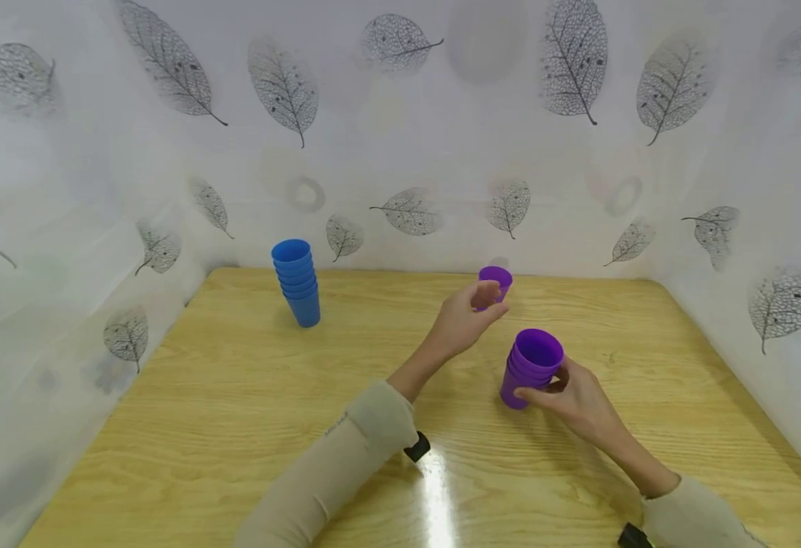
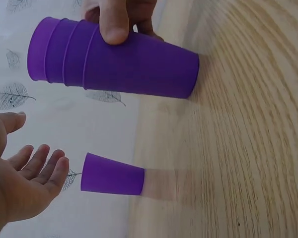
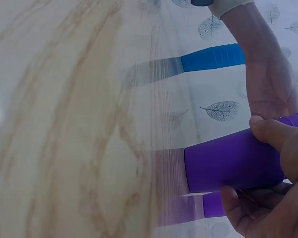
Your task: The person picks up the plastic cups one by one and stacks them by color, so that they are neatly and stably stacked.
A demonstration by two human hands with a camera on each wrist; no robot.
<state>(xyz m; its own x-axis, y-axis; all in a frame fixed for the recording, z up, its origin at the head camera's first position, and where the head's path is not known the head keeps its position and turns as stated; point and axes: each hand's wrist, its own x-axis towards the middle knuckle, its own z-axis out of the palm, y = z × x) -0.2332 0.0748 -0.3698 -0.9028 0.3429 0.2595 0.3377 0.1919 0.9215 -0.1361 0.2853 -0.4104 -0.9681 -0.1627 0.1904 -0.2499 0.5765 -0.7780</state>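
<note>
My right hand (image 1: 583, 403) grips a stack of several nested purple cups (image 1: 525, 374), thumb on the near side and fingers round the far side. The stack stands upright, its base close to the tabletop. My left hand (image 1: 465, 318) holds nothing; its fingers are loosely bent and the thumb stands apart. A single purple cup (image 2: 113, 174) stands upright near the back edge, just beyond the left fingers, with a gap showing in the left wrist view. In the head view the left hand partly covers that cup.
A tall stack of nested blue cups (image 1: 301, 293) stands at the back left of the wooden table (image 1: 249, 426). White curtains with a leaf print (image 1: 400, 152) close off the back and both sides.
</note>
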